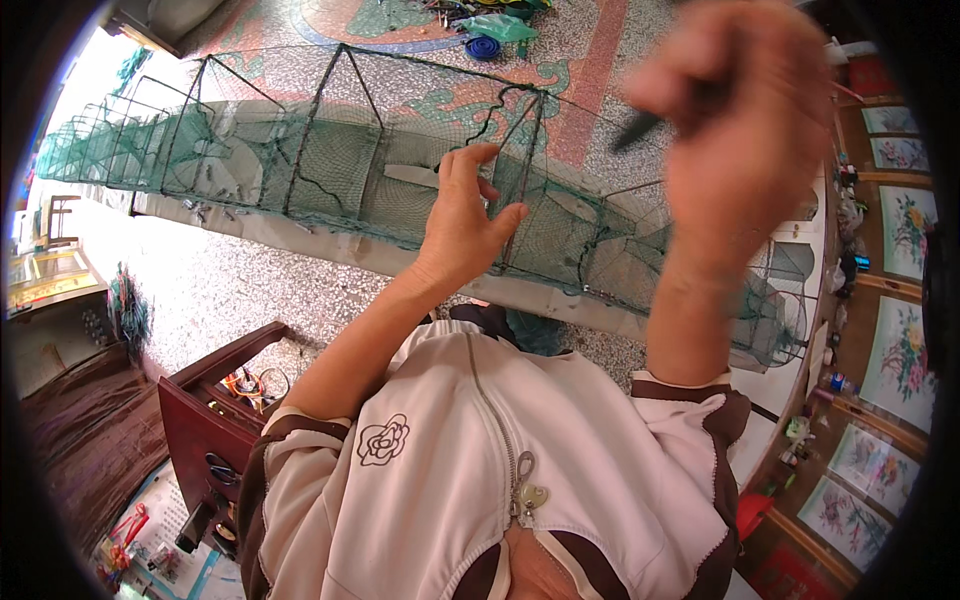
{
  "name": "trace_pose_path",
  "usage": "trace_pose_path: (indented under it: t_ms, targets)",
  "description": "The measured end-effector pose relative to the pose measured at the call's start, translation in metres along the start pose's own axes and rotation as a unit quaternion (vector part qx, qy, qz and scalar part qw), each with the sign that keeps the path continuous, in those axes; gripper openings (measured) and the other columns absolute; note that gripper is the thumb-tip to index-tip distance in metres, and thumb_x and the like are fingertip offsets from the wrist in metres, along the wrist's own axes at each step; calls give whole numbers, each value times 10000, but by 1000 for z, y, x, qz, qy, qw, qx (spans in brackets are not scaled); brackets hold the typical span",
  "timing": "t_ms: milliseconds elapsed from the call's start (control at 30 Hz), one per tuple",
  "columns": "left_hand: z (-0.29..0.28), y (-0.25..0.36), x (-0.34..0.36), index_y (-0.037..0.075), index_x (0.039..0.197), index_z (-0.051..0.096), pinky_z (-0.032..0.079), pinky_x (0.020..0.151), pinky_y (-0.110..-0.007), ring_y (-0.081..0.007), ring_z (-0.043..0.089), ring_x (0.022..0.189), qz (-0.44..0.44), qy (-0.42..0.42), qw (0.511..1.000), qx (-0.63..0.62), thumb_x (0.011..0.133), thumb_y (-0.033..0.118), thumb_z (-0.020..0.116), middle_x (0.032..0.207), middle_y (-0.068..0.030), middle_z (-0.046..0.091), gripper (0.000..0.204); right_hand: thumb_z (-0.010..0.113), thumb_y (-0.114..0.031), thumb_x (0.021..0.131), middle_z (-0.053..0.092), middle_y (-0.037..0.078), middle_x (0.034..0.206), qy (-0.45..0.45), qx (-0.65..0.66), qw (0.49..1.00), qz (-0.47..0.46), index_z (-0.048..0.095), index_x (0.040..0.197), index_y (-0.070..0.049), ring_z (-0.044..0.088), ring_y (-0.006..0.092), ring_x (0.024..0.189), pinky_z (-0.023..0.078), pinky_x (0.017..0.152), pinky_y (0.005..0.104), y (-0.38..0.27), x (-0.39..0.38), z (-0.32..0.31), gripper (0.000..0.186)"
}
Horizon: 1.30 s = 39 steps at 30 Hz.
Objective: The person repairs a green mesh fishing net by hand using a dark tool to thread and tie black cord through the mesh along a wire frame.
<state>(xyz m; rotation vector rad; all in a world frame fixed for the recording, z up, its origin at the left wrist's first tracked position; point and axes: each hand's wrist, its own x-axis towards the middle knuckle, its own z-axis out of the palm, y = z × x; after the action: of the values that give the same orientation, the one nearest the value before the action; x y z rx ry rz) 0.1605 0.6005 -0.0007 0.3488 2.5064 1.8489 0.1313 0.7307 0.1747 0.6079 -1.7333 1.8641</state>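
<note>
A long green mesh net trap (340, 165) with dark square wire frames stretches across a narrow pale board (350, 248) in front of me. My left hand (462, 220) is over its middle, beside one of the frames. Its fingers are bent and the thumb stands apart, with no object visible between them. Raised high on the right, my right hand (745, 130) is smeared by motion. Its fingers are closed round a dark pointed tool (638, 130), whose tip sticks out toward the left; its exact kind is too blurred to tell. A dark cord (490, 115) lies over the net near my left hand.
Beyond the net, a blue coil (483, 47) and a green plastic bag (500, 27) lie on the patterned floor. A dark red wooden drawer unit (210, 420) with cables stands at my left. Framed flower pictures (905, 360) line the right side.
</note>
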Motion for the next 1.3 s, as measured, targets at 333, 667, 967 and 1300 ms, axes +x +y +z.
trace_pose_path:
  t_ms: [333, 667, 967, 1300]
  targets:
    - [3, 6, 5, 61, 1159, 487, 425, 701, -273, -158, 463, 760, 140, -43, 989, -34, 706, -117, 619, 1002, -64, 527, 505, 393, -238, 999, 439, -9, 685, -154, 51, 986, 39, 500, 913, -25, 310, 62, 448, 265, 408, 216, -33, -5, -43, 254]
    - [-14, 21, -16, 13, 964, 557, 449, 672, -318, -233, 524, 756, 74, -28, 995, 65, 772, 15, 664, 925, -104, 510, 220, 631, -148, 816, 573, 51, 812, -262, -509, 817, 63, 608, 841, -102, 559, 253, 802, 462, 665, 355, 44, -71, -56, 57]
    - [-17, 6, -11, 3, 1123, 571, 474, 708, -275, -151, 523, 771, -33, -77, 994, 67, 718, 165, 785, 943, -70, 504, 486, 671, -117, 770, 552, 58, 805, -257, -494, 826, 93, 620, 807, -79, 543, 260, 839, 457, 729, 366, 74, -97, -53, 73]
    - [-13, -20, 0, -21, 1033, 583, 460, 681, -305, -189, 511, 763, -74, -100, 992, -16, 666, 229, 812, 878, -97, 507, 500, 674, -59, 730, 507, 90, 856, -130, -369, 916, 88, 596, 853, -28, 511, 300, 895, 446, 759, 380, 105, -115, -8, 148]
